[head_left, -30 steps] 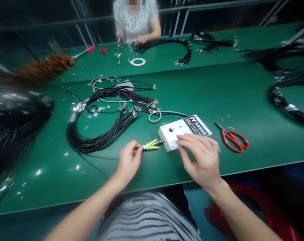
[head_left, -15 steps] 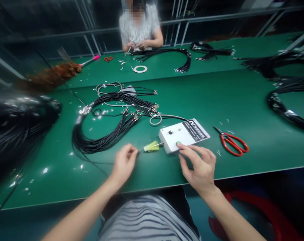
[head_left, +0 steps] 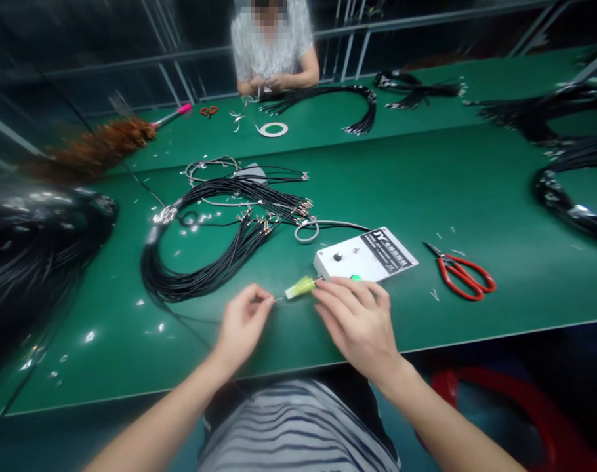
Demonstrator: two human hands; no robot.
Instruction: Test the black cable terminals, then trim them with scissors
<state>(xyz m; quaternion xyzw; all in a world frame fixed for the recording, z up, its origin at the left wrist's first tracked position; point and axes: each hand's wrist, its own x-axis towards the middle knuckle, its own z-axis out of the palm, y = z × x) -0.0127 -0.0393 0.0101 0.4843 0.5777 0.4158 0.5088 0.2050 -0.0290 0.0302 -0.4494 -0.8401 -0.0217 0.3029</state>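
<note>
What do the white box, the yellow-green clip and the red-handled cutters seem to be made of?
White box: painted metal or hard plastic; its smooth, even faces leave that open.
Yellow-green clip: probably plastic, going by its bright colour; finish too blurred to judge.
Red-handled cutters: smooth, evenly red grips, likely plastic; slim grey blades, likely metal.

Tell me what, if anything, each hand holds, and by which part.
The left hand pinches a thin wire near its tip. Whether the right hand, at the yellow-green piece, grips it cannot be told.
</note>
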